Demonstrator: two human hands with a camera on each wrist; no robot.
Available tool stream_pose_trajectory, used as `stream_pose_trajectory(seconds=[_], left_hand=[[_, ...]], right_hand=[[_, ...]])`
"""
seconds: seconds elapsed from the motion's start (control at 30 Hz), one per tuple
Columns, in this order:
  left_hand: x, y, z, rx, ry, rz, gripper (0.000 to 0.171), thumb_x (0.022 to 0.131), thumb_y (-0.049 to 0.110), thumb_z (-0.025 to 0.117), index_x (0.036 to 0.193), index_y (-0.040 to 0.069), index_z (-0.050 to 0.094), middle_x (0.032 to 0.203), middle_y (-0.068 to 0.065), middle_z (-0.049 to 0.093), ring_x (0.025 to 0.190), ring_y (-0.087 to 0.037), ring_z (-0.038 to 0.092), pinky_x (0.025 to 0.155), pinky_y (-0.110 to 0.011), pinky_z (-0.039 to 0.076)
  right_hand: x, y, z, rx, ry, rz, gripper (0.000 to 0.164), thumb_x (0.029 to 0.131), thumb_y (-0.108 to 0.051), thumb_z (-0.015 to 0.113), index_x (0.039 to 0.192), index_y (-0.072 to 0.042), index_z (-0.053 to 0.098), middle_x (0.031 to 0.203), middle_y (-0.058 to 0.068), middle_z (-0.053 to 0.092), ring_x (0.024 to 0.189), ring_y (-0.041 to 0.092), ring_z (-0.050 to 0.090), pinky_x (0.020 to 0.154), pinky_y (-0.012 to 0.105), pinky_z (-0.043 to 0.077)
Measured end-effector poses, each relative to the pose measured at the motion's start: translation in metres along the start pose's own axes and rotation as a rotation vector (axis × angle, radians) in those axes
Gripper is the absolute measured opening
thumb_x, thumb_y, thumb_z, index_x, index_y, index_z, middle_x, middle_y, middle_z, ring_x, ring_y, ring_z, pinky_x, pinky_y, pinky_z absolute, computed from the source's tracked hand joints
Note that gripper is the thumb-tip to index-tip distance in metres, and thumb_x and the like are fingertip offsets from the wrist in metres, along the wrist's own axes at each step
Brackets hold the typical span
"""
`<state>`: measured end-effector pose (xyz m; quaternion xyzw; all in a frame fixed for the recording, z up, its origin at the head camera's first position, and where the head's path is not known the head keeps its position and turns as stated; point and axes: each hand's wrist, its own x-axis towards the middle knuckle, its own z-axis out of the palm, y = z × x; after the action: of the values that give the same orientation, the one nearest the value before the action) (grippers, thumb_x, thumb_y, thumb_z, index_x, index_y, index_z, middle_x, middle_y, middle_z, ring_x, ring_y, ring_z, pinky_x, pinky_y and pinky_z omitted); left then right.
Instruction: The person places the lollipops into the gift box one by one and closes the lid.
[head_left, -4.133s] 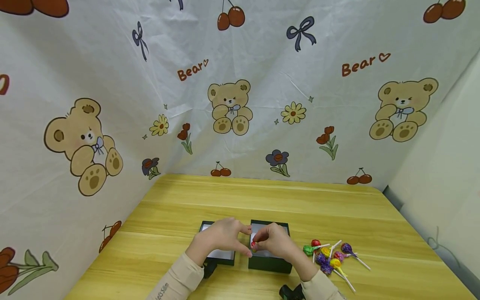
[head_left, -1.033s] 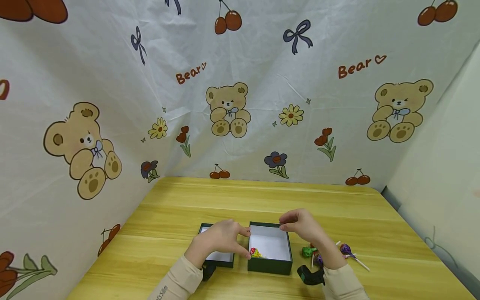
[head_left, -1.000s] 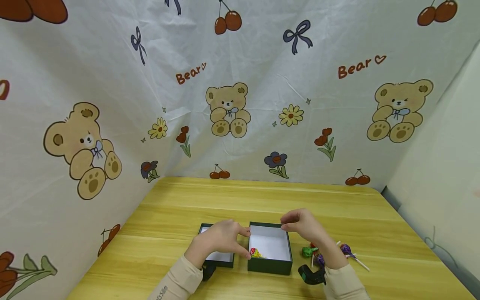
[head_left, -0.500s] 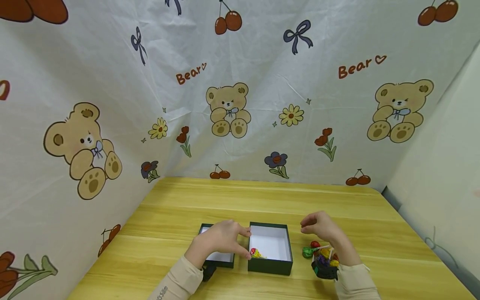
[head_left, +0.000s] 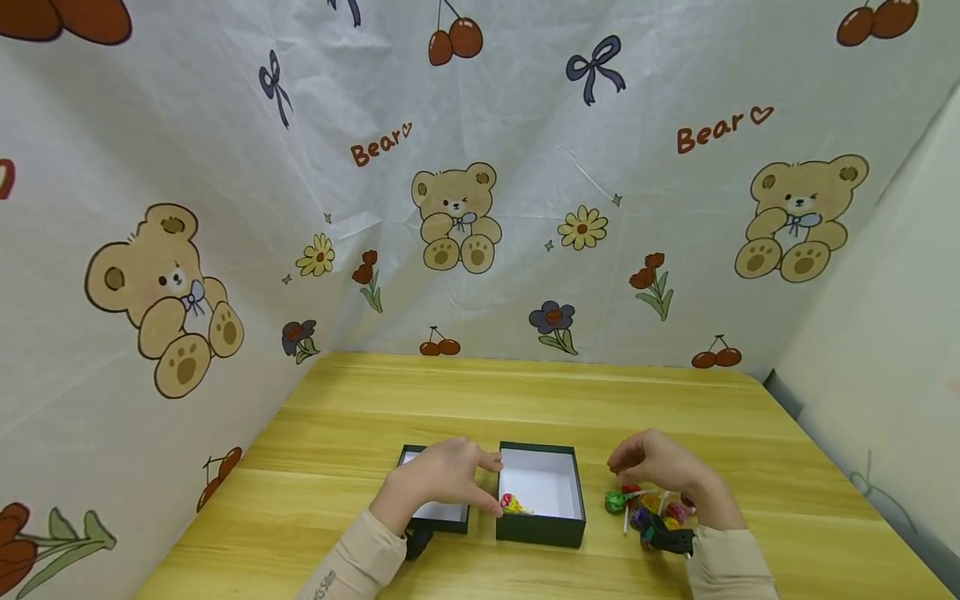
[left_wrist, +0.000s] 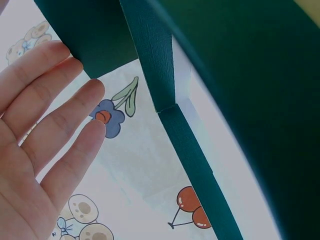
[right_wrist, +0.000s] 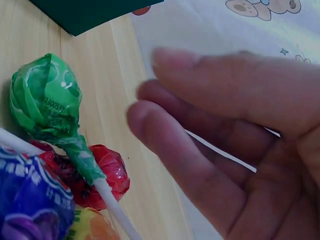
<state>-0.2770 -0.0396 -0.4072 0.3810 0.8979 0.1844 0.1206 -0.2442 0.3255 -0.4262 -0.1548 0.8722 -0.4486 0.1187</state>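
My left hand (head_left: 442, 477) is at the left side of the green box (head_left: 540, 533), thumb and fingertips apart at its edge; in the left wrist view its fingers (left_wrist: 60, 120) are straight. In the box's front left corner lies a red and yellow lollipop (head_left: 512, 503) on a white bottom. Above the pile of lollipops hovers my right hand (head_left: 663, 465), holding nothing, its fingers slightly bent. Close below it, the right wrist view has a green lollipop (right_wrist: 47, 97), a red lollipop (right_wrist: 107, 175) and a blue one (right_wrist: 30, 195). Hand and wrist strap hide part of the pile.
A shallower green tray-like box part (head_left: 438, 527), white inside, lies left of the box, partly under my left arm. The wooden table (head_left: 525, 400) reaches back to a cloth (head_left: 510, 292) printed with bears.
My right hand has left the box and moved right, over the lollipops. The red and yellow lollipop it held earlier now lies in the box. My left hand stays put.
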Motion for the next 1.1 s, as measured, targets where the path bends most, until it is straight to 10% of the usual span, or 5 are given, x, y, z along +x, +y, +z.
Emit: stream_pose_trajectory(seconds=[0.4, 0.73, 0.97, 1.1], left_hand=[[0.000, 0.002, -0.001, 0.020, -0.004, 0.006, 0.060, 0.078, 0.051, 0.082, 0.129, 0.020, 0.070, 0.144, 0.005, 0.058, 0.049, -0.006, 0.018, 0.057, -0.021, 0.038], [-0.001, 0.001, -0.002, 0.024, 0.007, 0.024, 0.060, 0.078, 0.051, 0.082, 0.128, 0.019, 0.071, 0.142, 0.005, 0.060, 0.076, -0.014, 0.066, 0.062, -0.020, 0.043], [-0.002, 0.001, -0.002, -0.006, 0.006, 0.005, 0.059, 0.078, 0.047, 0.083, 0.129, 0.019, 0.070, 0.144, 0.005, 0.058, 0.046, -0.005, 0.022, 0.050, -0.024, 0.032], [-0.002, 0.002, -0.001, -0.008, 0.008, 0.003, 0.059, 0.078, 0.048, 0.083, 0.128, 0.019, 0.071, 0.143, 0.005, 0.059, 0.047, -0.006, 0.021, 0.052, -0.023, 0.034]], right_hand=[[0.002, 0.009, 0.005, 0.037, -0.112, 0.020, 0.021, 0.084, 0.002, 0.075, 0.104, 0.009, 0.069, 0.099, 0.017, 0.072, 0.089, 0.024, 0.067, 0.075, 0.029, 0.058], [0.006, -0.001, 0.012, -0.060, -0.115, 0.014, 0.021, 0.080, 0.005, 0.076, 0.100, 0.005, 0.071, 0.095, 0.012, 0.071, 0.084, 0.019, 0.061, 0.071, 0.026, 0.054], [0.006, -0.007, 0.019, -0.148, -0.080, 0.044, 0.019, 0.075, 0.009, 0.077, 0.091, 0.002, 0.071, 0.085, 0.008, 0.068, 0.076, 0.019, 0.058, 0.064, 0.028, 0.051], [0.006, -0.005, 0.020, -0.172, -0.062, 0.066, 0.016, 0.075, 0.007, 0.079, 0.088, -0.001, 0.073, 0.083, 0.006, 0.069, 0.074, 0.019, 0.059, 0.064, 0.031, 0.051]])
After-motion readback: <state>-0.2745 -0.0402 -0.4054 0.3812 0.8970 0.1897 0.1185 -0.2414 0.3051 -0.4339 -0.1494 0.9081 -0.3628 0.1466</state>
